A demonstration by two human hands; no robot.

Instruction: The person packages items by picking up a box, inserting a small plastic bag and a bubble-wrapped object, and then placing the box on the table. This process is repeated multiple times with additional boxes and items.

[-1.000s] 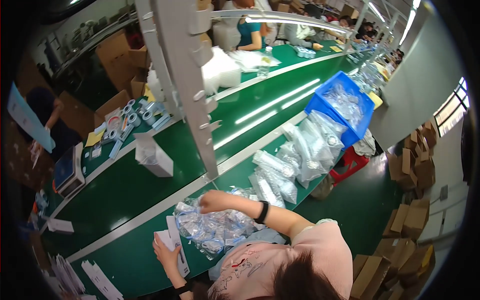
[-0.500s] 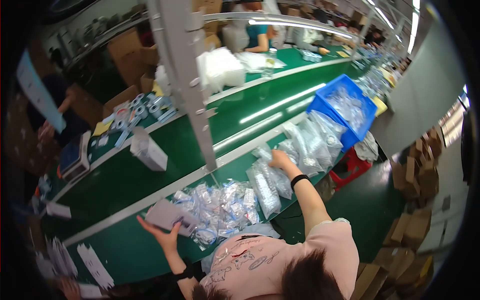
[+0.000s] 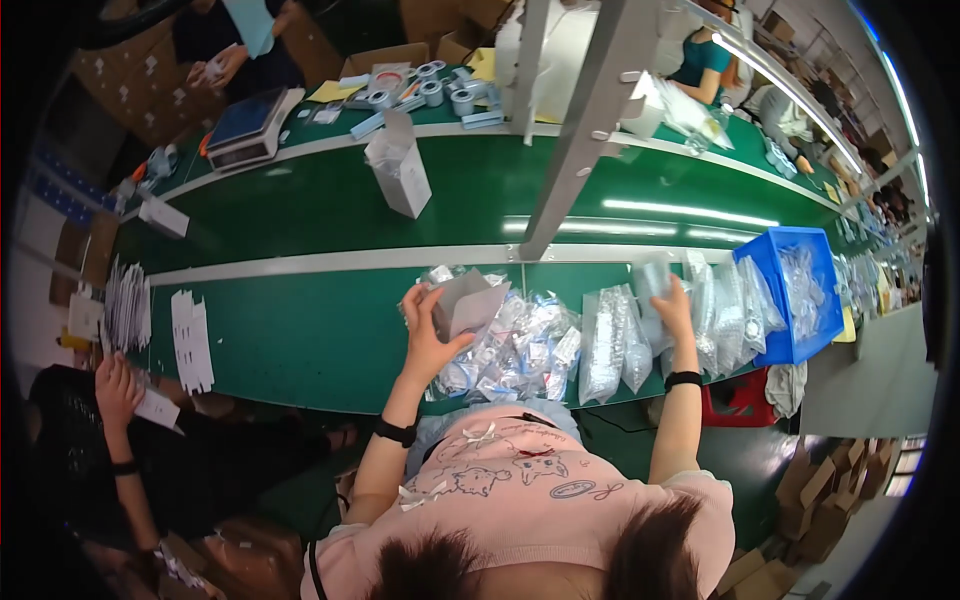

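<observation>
My left hand (image 3: 428, 335) grips a white cardboard box (image 3: 470, 302) by its sides, thumb and fingers spread round it, above a heap of small clear plastic bags (image 3: 530, 350) with white and blue contents. My right hand (image 3: 676, 310) is closed on a bubble-wrap pouch (image 3: 652, 281), smeared by motion, just above the bench. Other bubble-wrap pouches (image 3: 603, 345) lie to the left of this hand, and several more (image 3: 728, 315) to its right. What is inside the pouches cannot be made out.
A blue bin (image 3: 800, 349) of clear bags stands at the bench's right end. Flat white cartons (image 3: 191, 340) lie left, near a co-worker's hand (image 3: 120, 390). Across the green belt, an open white box (image 3: 402, 178) stands before a scale (image 3: 245, 130). A metal post (image 3: 580, 130) rises behind the bench.
The view has swung left. My right hand has lifted a pouch from among the others. The box in my left hand is now tilted over the back of the bag heap.
</observation>
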